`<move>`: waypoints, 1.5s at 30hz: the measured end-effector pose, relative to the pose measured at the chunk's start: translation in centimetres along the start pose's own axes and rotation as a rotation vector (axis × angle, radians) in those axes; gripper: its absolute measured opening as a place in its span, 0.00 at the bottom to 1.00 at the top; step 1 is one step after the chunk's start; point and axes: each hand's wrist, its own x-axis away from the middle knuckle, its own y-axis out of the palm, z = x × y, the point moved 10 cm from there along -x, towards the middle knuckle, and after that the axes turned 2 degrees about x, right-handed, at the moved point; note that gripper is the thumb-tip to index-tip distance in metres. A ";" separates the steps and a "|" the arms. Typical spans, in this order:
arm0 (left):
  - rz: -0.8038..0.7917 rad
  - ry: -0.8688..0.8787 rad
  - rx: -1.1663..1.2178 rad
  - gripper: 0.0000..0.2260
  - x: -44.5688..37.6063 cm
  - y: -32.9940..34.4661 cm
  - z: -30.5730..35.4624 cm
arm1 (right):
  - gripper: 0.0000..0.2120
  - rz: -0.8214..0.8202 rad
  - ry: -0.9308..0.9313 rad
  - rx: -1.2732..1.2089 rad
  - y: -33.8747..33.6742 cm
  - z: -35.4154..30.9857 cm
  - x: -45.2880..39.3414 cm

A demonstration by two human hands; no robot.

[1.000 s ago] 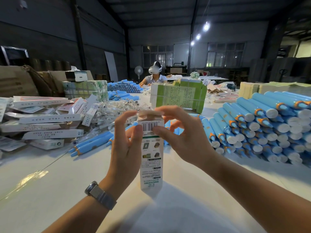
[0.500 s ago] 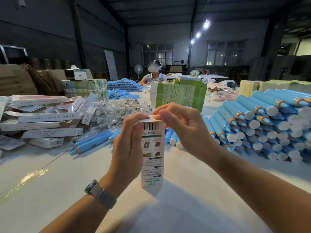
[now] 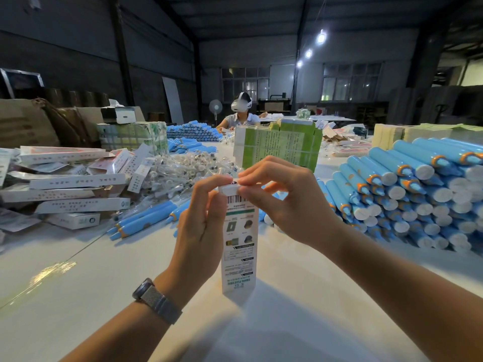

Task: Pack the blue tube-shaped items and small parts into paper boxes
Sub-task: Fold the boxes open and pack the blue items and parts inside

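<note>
- I hold the paper box (image 3: 239,246) upright with its bottom end on the white tabletop (image 3: 78,296), so the surface takes its weight and both hands are free to work on the top.
- My left hand (image 3: 200,228) wraps the box's left side, its fingers curled round the upper part and the thumb up at the top edge, which keeps the box from tipping while the end is closed.
- My right hand (image 3: 290,205) comes in from the other side; its fingers (image 3: 251,182) pinch the white top flap (image 3: 230,188) and bend it over the opening.
- So the box stands directly between my two hands, touching both, with the flap right under my fingertips; neither hand is loose.
- I cannot see inside the box, so I can't tell what it holds; judging by the flap being folded, I take this for the closing step.
- The stack of blue tubes (image 3: 413,189) lies to my right, near my right hand but not touching it, handy for the next pick.
- A few loose blue tubes (image 3: 146,218) lie to my left, beside the heap of clear bagged small parts (image 3: 183,168) behind them.
- Flat white boxes (image 3: 73,184) are piled farther left, well apart from my hands.
- Beyond the box stands a block of green-and-white cartons (image 3: 277,145), and another person (image 3: 240,114) sits at the far end.
</note>
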 end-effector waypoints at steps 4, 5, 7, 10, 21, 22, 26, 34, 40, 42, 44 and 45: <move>0.019 0.004 -0.083 0.09 0.1 -0.1 0.1 | 0.01 -0.007 0.023 -0.042 0.0 0.0 0.0; 0.013 0.002 -0.085 0.09 0.2 0.0 0.1 | 0.02 -0.021 0.053 -0.084 0.0 0.2 0.0; -0.004 0.002 -0.075 0.10 0.2 0.1 0.2 | 0.05 -0.051 0.100 -0.158 0.1 0.7 -0.1; -0.019 0.008 -0.072 0.11 0.2 0.3 0.4 | 0.05 -0.079 0.110 -0.167 0.2 0.6 -0.2; -0.031 0.028 -0.107 0.11 0.2 0.5 0.4 | 0.03 -0.035 -0.044 0.040 0.0 -1.3 -0.3; -0.033 0.028 -0.105 0.10 0.2 0.5 0.3 | 0.04 -0.023 -0.035 0.037 -0.1 -1.4 -0.3; -0.036 0.017 -0.115 0.10 0.2 0.6 0.2 | 0.02 -0.023 -0.004 0.016 -0.1 -1.3 -0.4; -0.067 0.037 -0.115 0.14 0.2 0.9 0.4 | 0.02 -0.063 0.110 -0.121 -0.2 -0.5 -0.8; -0.100 0.073 -0.117 0.13 0.2 1.1 0.9 | 0.04 -0.126 0.119 -0.112 -0.3 -0.8 -1.2; -0.100 0.078 -0.114 0.13 0.2 1.1 0.9 | 0.04 -0.145 0.127 -0.141 -0.3 -0.6 -1.3; -0.091 0.079 -0.110 0.13 0.2 1.0 1.0 | 0.05 -0.162 0.146 -0.162 -0.3 -0.2 -1.3; -0.085 0.082 -0.110 0.13 0.2 1.0 1.0 | 0.05 -0.169 0.153 -0.167 -0.3 -0.1 -1.3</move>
